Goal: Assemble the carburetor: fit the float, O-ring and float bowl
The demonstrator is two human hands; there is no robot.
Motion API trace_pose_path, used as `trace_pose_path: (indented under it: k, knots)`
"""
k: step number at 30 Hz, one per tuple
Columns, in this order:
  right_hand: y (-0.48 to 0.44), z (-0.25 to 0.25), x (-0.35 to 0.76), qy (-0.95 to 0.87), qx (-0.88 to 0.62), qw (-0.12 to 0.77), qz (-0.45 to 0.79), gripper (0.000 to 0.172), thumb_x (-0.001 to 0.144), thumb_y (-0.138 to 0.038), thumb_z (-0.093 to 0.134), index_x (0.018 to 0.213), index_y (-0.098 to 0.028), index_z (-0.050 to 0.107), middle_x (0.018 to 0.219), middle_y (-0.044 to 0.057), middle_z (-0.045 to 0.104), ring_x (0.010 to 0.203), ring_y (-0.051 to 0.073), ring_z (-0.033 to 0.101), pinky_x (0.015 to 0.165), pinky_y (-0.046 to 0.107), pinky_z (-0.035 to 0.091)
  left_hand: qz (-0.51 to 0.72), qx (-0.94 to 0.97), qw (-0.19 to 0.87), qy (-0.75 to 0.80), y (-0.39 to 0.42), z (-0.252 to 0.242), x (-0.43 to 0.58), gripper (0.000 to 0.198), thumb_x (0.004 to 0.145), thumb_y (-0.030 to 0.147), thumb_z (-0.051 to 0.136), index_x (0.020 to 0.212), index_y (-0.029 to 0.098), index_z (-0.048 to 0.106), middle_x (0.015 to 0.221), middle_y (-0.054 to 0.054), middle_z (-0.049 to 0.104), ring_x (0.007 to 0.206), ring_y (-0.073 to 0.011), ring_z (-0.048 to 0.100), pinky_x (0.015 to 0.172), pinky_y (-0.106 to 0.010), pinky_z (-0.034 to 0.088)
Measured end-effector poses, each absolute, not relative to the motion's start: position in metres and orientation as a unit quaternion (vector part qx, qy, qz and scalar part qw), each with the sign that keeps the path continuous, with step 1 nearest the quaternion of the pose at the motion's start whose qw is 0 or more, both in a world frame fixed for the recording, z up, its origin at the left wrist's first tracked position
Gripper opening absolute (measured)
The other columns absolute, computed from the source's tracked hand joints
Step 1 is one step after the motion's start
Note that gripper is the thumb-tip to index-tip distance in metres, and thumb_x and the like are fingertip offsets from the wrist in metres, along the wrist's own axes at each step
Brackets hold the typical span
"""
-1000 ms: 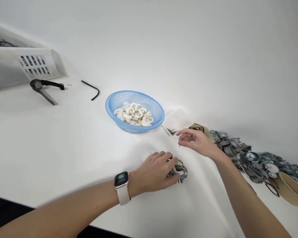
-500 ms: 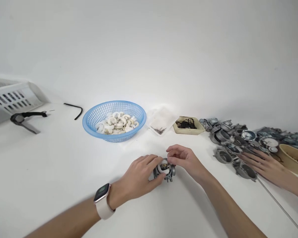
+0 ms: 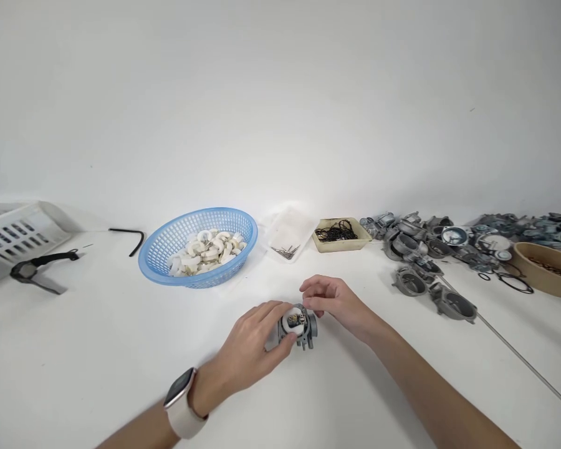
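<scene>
On the white table, a grey metal carburetor body (image 3: 311,325) lies with its open side up. A white ring-shaped float (image 3: 288,325) sits inside it around small brass parts. My left hand (image 3: 249,344) grips the carburetor body from the left, thumb at the near side and fingers over the far side. My right hand (image 3: 333,304) is at its far right edge, with thumb and forefinger pinched together. Whatever is between those fingertips is too small to make out.
A blue basket (image 3: 144,265) holds white floats. Beside it are a clear tray (image 3: 293,226) of thin metal pins and a cream tray (image 3: 340,247) of black rubber rings. Metal bowls (image 3: 455,305), a thin rod (image 3: 518,355) and a tan tub (image 3: 540,274) lie right; a black-handled tool (image 3: 40,265) lies left.
The view has shifted, so the things on the table appear displaced. Another person's hand over the metal bowls at the right has gone from view. My hands keep their places at the carburetor body.
</scene>
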State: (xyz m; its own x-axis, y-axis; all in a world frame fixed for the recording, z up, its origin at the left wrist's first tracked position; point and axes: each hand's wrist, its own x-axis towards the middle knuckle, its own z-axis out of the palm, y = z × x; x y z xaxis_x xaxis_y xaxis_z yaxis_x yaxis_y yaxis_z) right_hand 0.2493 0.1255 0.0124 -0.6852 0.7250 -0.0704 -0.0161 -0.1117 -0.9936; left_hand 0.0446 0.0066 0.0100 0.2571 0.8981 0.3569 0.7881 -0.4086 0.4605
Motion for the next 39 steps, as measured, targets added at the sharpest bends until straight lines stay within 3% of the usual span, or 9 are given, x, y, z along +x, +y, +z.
trace_pose_path:
  k: [17, 21, 25, 30, 33, 39]
  knots:
    - [0.122, 0.01, 0.245, -0.59, -0.291, 0.285, 0.697, 0.028, 0.074, -0.04, 0.084, 0.09, -0.021, 0.072, 0.076, -0.002, 0.063, 0.066, 0.012, 0.052, 0.06, 0.027, 0.04, 0.287, 0.791, 0.091, 0.532, 0.006, 0.01, 0.044, 0.036, 0.099, 0.032, 0.054, 0.134, 0.026, 0.05, 0.124, -0.007, 0.068, 0.111, -0.0236, 0.067, 0.093, -0.039, 0.058]
    - [0.117, 0.011, 0.243, -0.662, -0.306, 0.291, 0.619, 0.023, 0.081, -0.043, 0.078, 0.091, -0.023, 0.072, 0.074, -0.002, 0.06, 0.062, 0.013, 0.049, 0.059, 0.029, 0.039, 0.288, 0.795, 0.086, 0.528, 0.007, 0.01, 0.044, 0.037, 0.099, 0.033, 0.054, 0.135, 0.028, 0.049, 0.126, -0.006, 0.067, 0.112, -0.0232, 0.067, 0.094, -0.038, 0.058]
    - [0.112, 0.011, 0.246, -0.776, -0.281, 0.322, 0.464, 0.014, 0.093, -0.036, 0.065, 0.1, -0.027, 0.072, 0.085, 0.001, 0.068, 0.064, 0.015, 0.052, 0.065, 0.032, 0.045, 0.279, 0.793, 0.086, 0.534, 0.006, 0.009, 0.044, 0.038, 0.1, 0.032, 0.053, 0.137, 0.027, 0.047, 0.128, -0.007, 0.066, 0.114, -0.0237, 0.066, 0.095, -0.039, 0.057]
    - [0.108, 0.01, 0.251, -0.854, -0.225, 0.34, 0.322, 0.026, 0.102, -0.027, 0.047, 0.118, -0.029, 0.067, 0.095, 0.005, 0.072, 0.077, 0.02, 0.062, 0.069, 0.034, 0.048, 0.269, 0.787, 0.098, 0.547, 0.004, 0.007, 0.044, 0.038, 0.1, 0.033, 0.053, 0.137, 0.027, 0.045, 0.13, -0.007, 0.065, 0.117, -0.0237, 0.064, 0.098, -0.04, 0.056]
    - [0.107, 0.012, 0.252, -0.869, -0.216, 0.345, 0.282, 0.03, 0.102, -0.021, 0.044, 0.122, -0.028, 0.065, 0.095, 0.005, 0.073, 0.079, 0.021, 0.064, 0.074, 0.035, 0.049, 0.274, 0.786, 0.093, 0.547, 0.004, 0.006, 0.044, 0.039, 0.1, 0.033, 0.054, 0.137, 0.027, 0.045, 0.131, -0.008, 0.064, 0.118, -0.0241, 0.063, 0.099, -0.041, 0.056]
    - [0.106, 0.009, 0.252, -0.857, -0.228, 0.351, 0.302, 0.029, 0.103, -0.023, 0.041, 0.12, -0.027, 0.064, 0.09, 0.005, 0.072, 0.072, 0.019, 0.062, 0.068, 0.033, 0.048, 0.278, 0.788, 0.083, 0.543, 0.006, 0.004, 0.045, 0.037, 0.1, 0.032, 0.054, 0.136, 0.027, 0.045, 0.129, -0.007, 0.065, 0.114, -0.0234, 0.065, 0.095, -0.039, 0.057]
